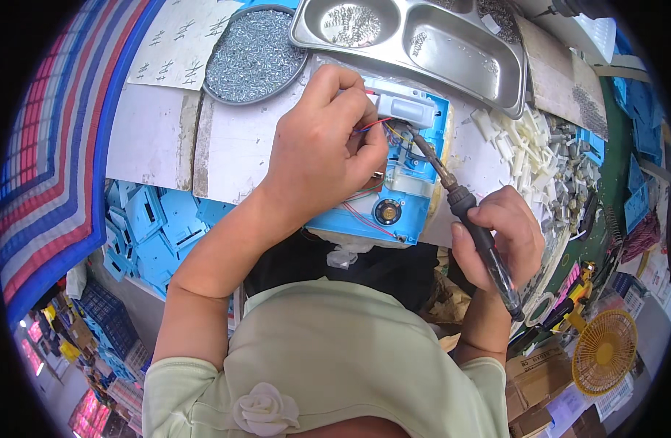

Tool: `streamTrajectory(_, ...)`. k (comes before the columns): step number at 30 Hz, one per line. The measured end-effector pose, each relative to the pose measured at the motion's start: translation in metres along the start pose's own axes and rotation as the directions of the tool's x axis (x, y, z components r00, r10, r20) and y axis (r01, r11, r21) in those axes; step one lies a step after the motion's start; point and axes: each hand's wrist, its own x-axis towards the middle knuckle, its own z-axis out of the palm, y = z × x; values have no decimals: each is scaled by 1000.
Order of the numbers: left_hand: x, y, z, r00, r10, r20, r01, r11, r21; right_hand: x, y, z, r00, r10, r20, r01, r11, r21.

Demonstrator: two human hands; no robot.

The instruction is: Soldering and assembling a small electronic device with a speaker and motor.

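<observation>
A blue plastic casing (439, 146) lies open on the bench in front of me, its inner side up. Inside it are a white plastic block (407, 111), a round black speaker (388, 212) and several coloured leads. My left hand (317, 142) is closed over the casing's left side, pinching thin red and blue wires (373, 124) between thumb and fingers. My right hand (507, 233) grips a soldering iron (462, 201) by its black handle. The iron slants up and left, its tip among the wires beside the white block. The exact contact is too small to make out.
Behind the casing stand a grey round tray (237, 101) of small screws and a steel compartment tray (463, 73) with loose hardware. White plastic parts (518, 150) are heaped at right. Blue plastic shells (160, 219) pile up at left. A yellow fan (604, 352) stands at lower right.
</observation>
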Motion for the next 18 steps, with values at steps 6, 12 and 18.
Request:
streamTrajectory(6,0,3,-2,1000,-9,12,9,999,-34,0,0,-1,1000,-1,6,1,1000,4)
streamTrajectory(12,-4,8,-6,995,-79,-68,70,990,-122,-7,-2,-17,1000,-12,-13,12,1000,-1)
streamTrajectory(18,0,25,-7,883,252,395,-259,965,-38,-28,1,-33,980,54,-191,-42,997,66)
